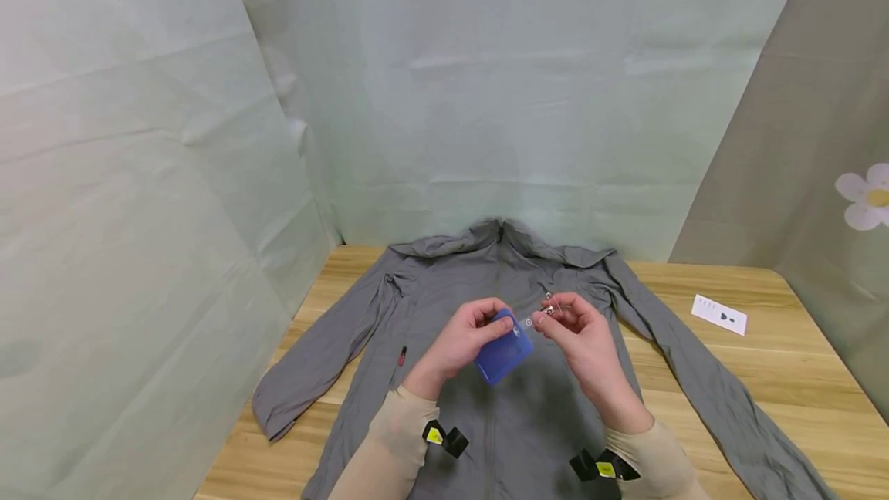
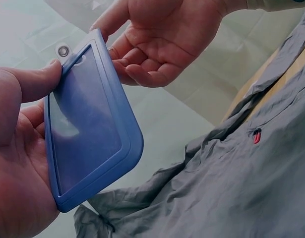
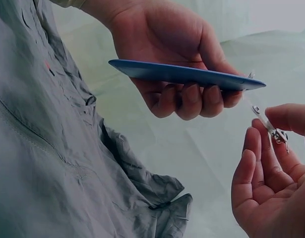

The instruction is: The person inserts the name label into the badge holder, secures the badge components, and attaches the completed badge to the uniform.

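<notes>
My left hand (image 1: 458, 339) grips a blue badge holder (image 1: 503, 363) with a clear window, thumb on one face and fingers behind it. A clear strap (image 3: 262, 118) with metal snaps runs from the holder's end toward a small metal clip (image 3: 279, 136). My right hand (image 1: 596, 352) pinches the clip end between thumb and fingers. Both hands are above a grey zip jacket (image 1: 444, 415), which lies spread out with its collar at the far side. In the left wrist view, the holder (image 2: 88, 129) hides part of the left fingers.
A white card (image 1: 719, 314) with dark print lies on the wooden table (image 1: 799, 376) at the right. Pale cloth (image 1: 521, 99) hangs behind and to the left of the table. The jacket sleeves reach out to both sides, and a red zip pull (image 1: 402, 356) shows on its left part.
</notes>
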The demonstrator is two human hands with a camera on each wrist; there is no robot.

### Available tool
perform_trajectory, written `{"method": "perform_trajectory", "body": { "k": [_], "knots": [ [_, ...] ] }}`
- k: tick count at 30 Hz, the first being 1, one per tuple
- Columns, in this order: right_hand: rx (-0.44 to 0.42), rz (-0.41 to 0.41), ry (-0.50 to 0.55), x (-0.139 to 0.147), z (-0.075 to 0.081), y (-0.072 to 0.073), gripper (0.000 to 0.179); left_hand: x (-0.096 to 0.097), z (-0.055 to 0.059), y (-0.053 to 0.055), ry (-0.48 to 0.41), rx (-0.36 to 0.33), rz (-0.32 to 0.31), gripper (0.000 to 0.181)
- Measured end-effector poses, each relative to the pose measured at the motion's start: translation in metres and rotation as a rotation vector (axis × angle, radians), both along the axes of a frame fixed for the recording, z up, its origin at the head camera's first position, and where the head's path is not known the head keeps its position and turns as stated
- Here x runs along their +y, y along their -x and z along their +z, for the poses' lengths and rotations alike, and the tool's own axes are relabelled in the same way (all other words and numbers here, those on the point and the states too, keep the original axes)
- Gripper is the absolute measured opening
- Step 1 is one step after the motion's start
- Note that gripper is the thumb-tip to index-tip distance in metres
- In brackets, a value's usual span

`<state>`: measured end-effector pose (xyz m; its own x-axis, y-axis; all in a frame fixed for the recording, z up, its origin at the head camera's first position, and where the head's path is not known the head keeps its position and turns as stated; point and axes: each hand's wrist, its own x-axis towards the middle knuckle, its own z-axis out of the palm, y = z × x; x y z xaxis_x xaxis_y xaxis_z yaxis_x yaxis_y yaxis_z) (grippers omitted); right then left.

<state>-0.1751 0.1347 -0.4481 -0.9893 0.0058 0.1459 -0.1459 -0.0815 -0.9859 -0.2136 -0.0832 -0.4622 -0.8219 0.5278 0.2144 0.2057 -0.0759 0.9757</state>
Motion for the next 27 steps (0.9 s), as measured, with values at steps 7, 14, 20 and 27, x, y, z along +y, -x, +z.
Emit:
{"method": "perform_trajectory", "body": {
  "k": [7, 14, 20, 27],
  "knots": [
    [0.029, -0.02, -0.012, 0.0008, -0.0014, 0.0, 0.024, 0.0005, -0.0008, 0.0009, 0.012, 0.016, 0.016, 0.02],
    [0.027, -0.041, -0.033, 0.0017, -0.0002, 0.0001, 0.029, 0.0, -0.0005, 0.0017, 0.021, 0.012, 0.023, 0.019],
    [0.024, -0.061, -0.022, 0.0021, 0.0007, 0.0009, 0.025, -0.0017, -0.0009, 0.0018, 0.011, -0.015, 0.018, 0.022],
    [0.021, -0.063, -0.026, 0.0032, 0.002, 0.0006, 0.024, -0.0017, -0.0001, 0.0007, -0.005, -0.024, 0.047, 0.022]
  ]
}}
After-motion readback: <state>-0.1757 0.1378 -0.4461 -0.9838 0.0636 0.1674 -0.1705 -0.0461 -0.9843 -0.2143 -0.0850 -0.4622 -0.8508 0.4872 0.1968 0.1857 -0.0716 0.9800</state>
